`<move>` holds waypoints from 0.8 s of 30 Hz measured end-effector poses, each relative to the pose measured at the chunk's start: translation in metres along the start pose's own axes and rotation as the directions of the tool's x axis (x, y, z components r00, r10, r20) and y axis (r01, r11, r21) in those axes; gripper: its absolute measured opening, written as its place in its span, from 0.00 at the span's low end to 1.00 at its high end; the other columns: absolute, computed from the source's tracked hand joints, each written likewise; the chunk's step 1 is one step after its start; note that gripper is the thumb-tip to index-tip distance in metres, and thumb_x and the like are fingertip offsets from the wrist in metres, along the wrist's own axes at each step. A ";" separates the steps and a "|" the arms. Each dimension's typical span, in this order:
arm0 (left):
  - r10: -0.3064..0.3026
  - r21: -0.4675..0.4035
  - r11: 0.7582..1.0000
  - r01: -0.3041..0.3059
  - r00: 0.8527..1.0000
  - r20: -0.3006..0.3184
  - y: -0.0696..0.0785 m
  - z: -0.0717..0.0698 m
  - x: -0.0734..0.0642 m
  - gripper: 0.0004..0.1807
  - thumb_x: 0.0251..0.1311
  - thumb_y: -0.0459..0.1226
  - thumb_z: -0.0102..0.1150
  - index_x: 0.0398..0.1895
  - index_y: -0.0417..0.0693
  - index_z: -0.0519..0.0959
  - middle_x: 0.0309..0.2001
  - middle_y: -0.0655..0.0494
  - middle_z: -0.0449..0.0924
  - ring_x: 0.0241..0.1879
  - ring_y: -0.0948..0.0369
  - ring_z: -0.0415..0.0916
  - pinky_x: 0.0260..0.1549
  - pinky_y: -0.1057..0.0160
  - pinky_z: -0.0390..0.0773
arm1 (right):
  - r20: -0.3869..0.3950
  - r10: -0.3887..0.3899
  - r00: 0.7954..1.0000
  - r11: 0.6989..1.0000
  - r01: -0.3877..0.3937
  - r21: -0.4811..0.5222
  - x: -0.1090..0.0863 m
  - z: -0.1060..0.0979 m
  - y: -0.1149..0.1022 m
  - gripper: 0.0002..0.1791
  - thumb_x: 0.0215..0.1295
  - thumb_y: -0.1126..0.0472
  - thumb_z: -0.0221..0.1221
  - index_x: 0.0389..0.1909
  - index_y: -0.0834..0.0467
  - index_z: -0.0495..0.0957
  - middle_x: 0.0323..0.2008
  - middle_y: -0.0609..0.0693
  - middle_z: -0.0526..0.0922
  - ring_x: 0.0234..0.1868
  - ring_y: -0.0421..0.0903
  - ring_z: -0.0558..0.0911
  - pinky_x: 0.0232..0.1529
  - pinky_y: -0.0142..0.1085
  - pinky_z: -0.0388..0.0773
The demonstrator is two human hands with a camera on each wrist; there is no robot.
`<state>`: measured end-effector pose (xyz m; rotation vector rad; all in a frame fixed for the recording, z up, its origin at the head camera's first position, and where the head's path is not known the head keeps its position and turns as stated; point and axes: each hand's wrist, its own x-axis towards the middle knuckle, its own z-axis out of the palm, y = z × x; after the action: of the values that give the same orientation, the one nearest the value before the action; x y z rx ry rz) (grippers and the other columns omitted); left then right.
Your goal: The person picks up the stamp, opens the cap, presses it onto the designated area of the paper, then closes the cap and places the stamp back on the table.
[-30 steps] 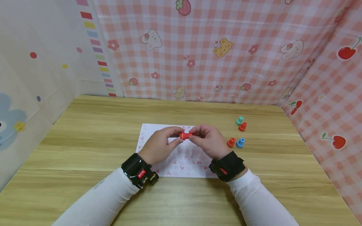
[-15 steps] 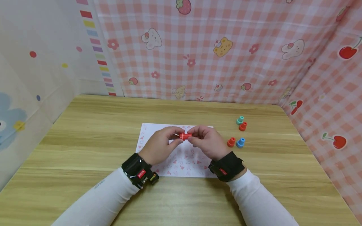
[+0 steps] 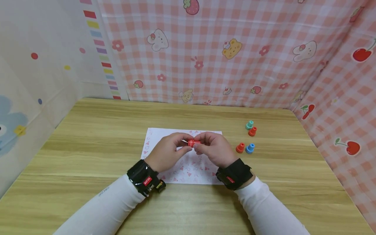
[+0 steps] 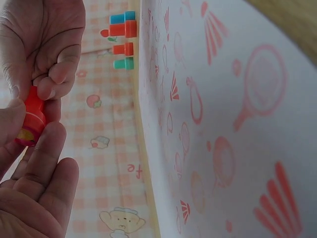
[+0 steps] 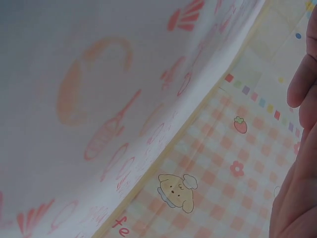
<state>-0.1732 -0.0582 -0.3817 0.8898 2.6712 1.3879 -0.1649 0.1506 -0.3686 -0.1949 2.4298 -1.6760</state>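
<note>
A small red toy stamp [image 3: 191,143] is held sideways just above the sheet of white paper [image 3: 188,178], between both hands. My left hand [image 3: 166,151] pinches its wider end between thumb and fingers. The fingertips of my right hand [image 3: 216,150] grip its narrower handle end. In the left wrist view the red stamp [image 4: 34,109] shows a pale line round its body and a pink and yellow end face. The right wrist view has only the edge of the right hand [image 5: 299,183]; the stamp is out of that view. Pink and orange racket and shuttlecock prints cover the paper.
On the wooden table [image 3: 88,137], right of the paper, stand a green stamp [image 3: 249,125], a blue stamp [image 3: 250,148], a rear red stamp [image 3: 252,132] and a front red stamp [image 3: 240,148]. A pink checked cloth [image 3: 188,49] hangs behind the table.
The right hand's fingertips have shifted left along the stamp and cover more of it. The stamp has moved slightly right and towards the person. The left hand has barely moved.
</note>
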 end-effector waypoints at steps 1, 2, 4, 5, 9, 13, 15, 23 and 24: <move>-0.004 0.000 1.000 0.004 1.000 0.000 0.000 0.000 0.000 0.15 0.71 0.38 0.66 0.59 0.51 0.83 0.57 0.57 0.86 0.54 0.60 0.86 0.62 0.51 0.82 | -0.001 -0.001 1.000 1.000 0.001 -0.002 0.000 0.000 0.000 0.08 0.71 0.65 0.67 0.48 0.61 0.86 0.38 0.54 0.89 0.36 0.47 0.85 0.47 0.42 0.84; -0.007 0.001 1.000 0.007 1.000 -0.002 0.001 0.000 0.000 0.14 0.71 0.38 0.66 0.58 0.51 0.83 0.57 0.57 0.86 0.55 0.60 0.86 0.62 0.51 0.82 | -0.004 0.004 1.000 1.000 -0.004 -0.004 0.000 0.001 0.000 0.07 0.71 0.65 0.67 0.47 0.60 0.86 0.38 0.54 0.89 0.36 0.47 0.86 0.47 0.43 0.84; -0.012 0.001 1.000 0.012 1.000 -0.007 0.001 -0.001 0.000 0.14 0.71 0.38 0.66 0.57 0.51 0.83 0.56 0.57 0.86 0.55 0.59 0.86 0.62 0.50 0.82 | -0.004 0.007 1.000 1.000 -0.007 -0.004 0.001 0.001 0.001 0.07 0.71 0.65 0.67 0.47 0.60 0.86 0.38 0.56 0.89 0.36 0.47 0.85 0.47 0.43 0.84; -0.014 0.000 1.000 0.014 1.000 -0.010 0.001 -0.001 0.000 0.13 0.71 0.37 0.66 0.57 0.51 0.84 0.56 0.57 0.87 0.56 0.59 0.85 0.62 0.50 0.82 | -0.004 0.006 1.000 1.000 -0.007 -0.007 0.001 0.001 0.001 0.08 0.70 0.65 0.67 0.47 0.60 0.86 0.39 0.56 0.89 0.36 0.47 0.85 0.48 0.44 0.84; -0.019 0.004 1.000 0.019 1.000 -0.018 0.002 -0.001 0.000 0.12 0.71 0.37 0.66 0.55 0.52 0.84 0.54 0.58 0.87 0.58 0.60 0.84 0.61 0.50 0.82 | 0.002 0.007 1.000 1.000 -0.007 -0.013 0.001 0.000 0.001 0.08 0.71 0.64 0.67 0.48 0.59 0.87 0.42 0.60 0.90 0.37 0.48 0.86 0.49 0.47 0.85; -0.020 0.004 1.000 0.020 1.000 -0.018 0.001 -0.001 0.000 0.11 0.71 0.38 0.66 0.54 0.52 0.84 0.54 0.58 0.88 0.59 0.60 0.83 0.61 0.50 0.82 | 0.004 0.019 1.000 1.000 -0.019 -0.019 0.000 0.000 -0.001 0.09 0.71 0.63 0.67 0.49 0.57 0.87 0.45 0.61 0.90 0.38 0.49 0.86 0.52 0.51 0.85; -0.023 0.002 1.000 0.023 1.000 -0.016 0.001 -0.001 -0.001 0.11 0.71 0.38 0.66 0.54 0.52 0.85 0.54 0.58 0.88 0.59 0.60 0.83 0.60 0.50 0.82 | 0.003 0.026 1.000 0.999 -0.025 -0.020 0.000 0.001 -0.002 0.09 0.71 0.63 0.67 0.50 0.57 0.87 0.45 0.61 0.90 0.38 0.49 0.86 0.53 0.52 0.84; -0.035 -0.029 0.999 0.035 0.999 -0.020 0.000 -0.001 -0.001 0.10 0.70 0.37 0.68 0.52 0.52 0.85 0.52 0.59 0.88 0.56 0.61 0.84 0.59 0.51 0.83 | -0.025 0.039 0.999 0.998 -0.040 -0.040 0.000 0.002 -0.002 0.08 0.71 0.65 0.67 0.48 0.55 0.87 0.41 0.54 0.90 0.38 0.49 0.86 0.48 0.42 0.84; -0.036 -0.036 0.999 0.036 0.999 -0.021 0.000 -0.001 -0.001 0.10 0.70 0.37 0.68 0.52 0.52 0.85 0.52 0.59 0.88 0.55 0.61 0.84 0.58 0.52 0.83 | -0.027 0.039 0.999 0.998 -0.040 -0.042 0.000 0.002 -0.002 0.08 0.70 0.65 0.67 0.48 0.55 0.88 0.40 0.54 0.90 0.38 0.49 0.86 0.46 0.40 0.84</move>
<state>-0.1726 -0.0597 -0.3813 0.8244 2.6554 1.4402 -0.1642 0.1478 -0.3676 -0.1316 2.4732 -1.6211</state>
